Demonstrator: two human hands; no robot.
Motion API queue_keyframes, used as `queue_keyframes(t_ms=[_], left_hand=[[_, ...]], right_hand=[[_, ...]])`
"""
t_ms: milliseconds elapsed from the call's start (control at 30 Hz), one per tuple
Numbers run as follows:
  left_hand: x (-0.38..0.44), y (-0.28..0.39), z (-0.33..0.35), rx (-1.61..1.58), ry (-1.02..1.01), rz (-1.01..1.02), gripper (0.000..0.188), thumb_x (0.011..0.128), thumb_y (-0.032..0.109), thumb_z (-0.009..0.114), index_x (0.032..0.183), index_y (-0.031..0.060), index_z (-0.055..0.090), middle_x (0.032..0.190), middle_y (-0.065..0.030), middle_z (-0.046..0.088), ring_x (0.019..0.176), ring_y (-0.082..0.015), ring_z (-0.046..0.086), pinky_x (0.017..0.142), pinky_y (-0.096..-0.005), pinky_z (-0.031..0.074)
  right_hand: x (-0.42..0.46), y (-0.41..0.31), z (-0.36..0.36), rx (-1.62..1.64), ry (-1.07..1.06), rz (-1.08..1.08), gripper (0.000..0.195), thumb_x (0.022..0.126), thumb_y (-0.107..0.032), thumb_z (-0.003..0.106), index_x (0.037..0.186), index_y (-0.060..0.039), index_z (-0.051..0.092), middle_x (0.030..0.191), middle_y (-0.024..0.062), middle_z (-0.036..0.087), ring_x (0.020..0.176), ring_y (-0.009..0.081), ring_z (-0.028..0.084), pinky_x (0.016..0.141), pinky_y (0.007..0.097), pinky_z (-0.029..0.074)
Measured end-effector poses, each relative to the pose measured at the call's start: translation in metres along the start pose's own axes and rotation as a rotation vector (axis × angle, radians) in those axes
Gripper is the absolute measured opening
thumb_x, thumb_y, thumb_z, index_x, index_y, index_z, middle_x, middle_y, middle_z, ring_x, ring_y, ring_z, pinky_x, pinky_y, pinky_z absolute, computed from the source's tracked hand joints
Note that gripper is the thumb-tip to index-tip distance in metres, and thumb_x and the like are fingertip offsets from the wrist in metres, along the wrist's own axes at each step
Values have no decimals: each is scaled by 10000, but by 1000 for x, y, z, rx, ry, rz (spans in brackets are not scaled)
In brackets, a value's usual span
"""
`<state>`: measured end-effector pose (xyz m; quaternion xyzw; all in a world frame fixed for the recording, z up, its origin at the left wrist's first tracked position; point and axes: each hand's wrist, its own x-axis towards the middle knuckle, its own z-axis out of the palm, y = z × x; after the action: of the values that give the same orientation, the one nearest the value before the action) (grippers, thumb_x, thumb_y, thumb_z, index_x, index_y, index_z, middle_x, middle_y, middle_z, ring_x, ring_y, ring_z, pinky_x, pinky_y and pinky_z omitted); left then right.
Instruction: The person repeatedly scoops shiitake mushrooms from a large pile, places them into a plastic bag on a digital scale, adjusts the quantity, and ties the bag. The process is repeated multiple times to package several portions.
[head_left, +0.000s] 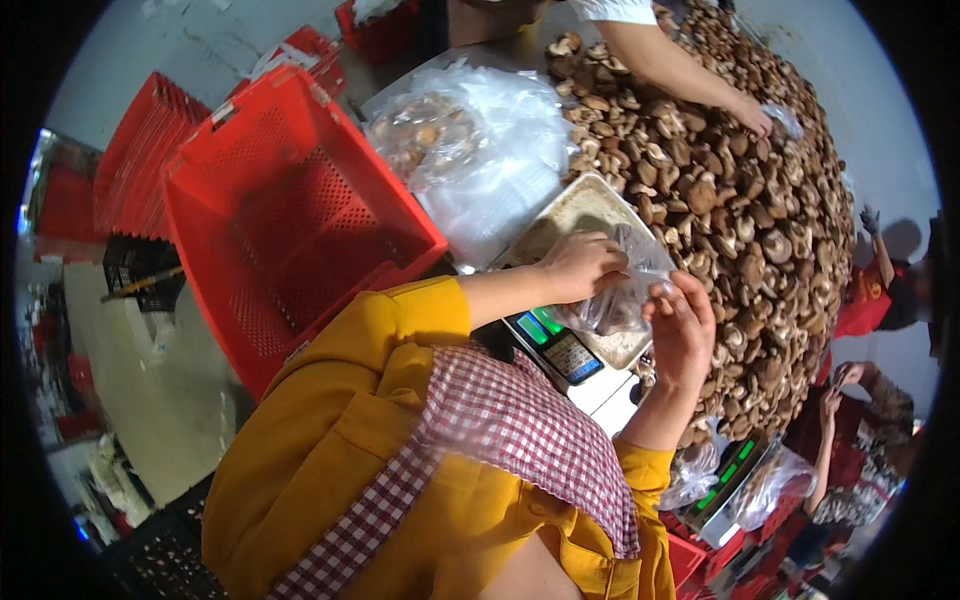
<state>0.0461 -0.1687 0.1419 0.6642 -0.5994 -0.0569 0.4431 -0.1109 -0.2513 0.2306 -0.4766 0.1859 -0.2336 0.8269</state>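
A clear plastic bag (611, 304) with some dark contents at its bottom is over the pan of a digital scale (619, 349). My left hand (589, 264) grips the bag's gathered upper part. At the bag's other side, my right hand (681, 326) pinches its edge between thumb and fingertips, the other fingers loosely curled. The scale's lit green display and keypad (574, 356) face my body. Beyond the scale spreads a large heap of brown shiitake mushrooms (701, 195). What exactly lies inside the bag is blurred by the plastic.
To the left stands a red perforated plastic crate (300, 217). Between crate and heap lie clear plastic bags (495, 150) and a filled mushroom bag (427, 139). A co-worker's arm (675, 67) reaches over the heap. Another scale (731, 480) and other people are at right.
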Motion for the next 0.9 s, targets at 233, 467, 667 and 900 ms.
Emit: queue_keyframes(t_ms=[233,467,667,900], left_hand=[[-96,-23,-193,-308,554,-483,107,825,46,542,920,-1,556,876,-64,517,828,-184,523,748,-302,430],[-230,-79,-319,342,412,-876,172,843,119,533,947,-5,590,1029,-142,519,930,-282,529,848,-371,412],[-331,-210,-221,-450,140,-1089,188,840,123,503,970,23,597,922,-98,580,769,-200,564,727,-307,469],[-267,-216,-201,-31,-251,-1066,134,837,150,499,858,71,605,765,-85,601,664,-235,577,599,-373,435]], right_hand=[[6,20,6,-421,300,-130,158,857,-37,540,1002,22,558,840,90,611,747,135,561,676,258,457],[30,70,23,-377,282,137,145,857,-14,521,992,-1,572,841,67,603,734,121,562,681,239,465],[67,84,55,-571,146,146,159,856,-9,531,1009,15,567,845,69,614,757,116,570,696,239,461],[68,77,48,-781,126,280,181,849,-5,527,1024,30,557,863,76,613,776,132,580,717,245,472]])
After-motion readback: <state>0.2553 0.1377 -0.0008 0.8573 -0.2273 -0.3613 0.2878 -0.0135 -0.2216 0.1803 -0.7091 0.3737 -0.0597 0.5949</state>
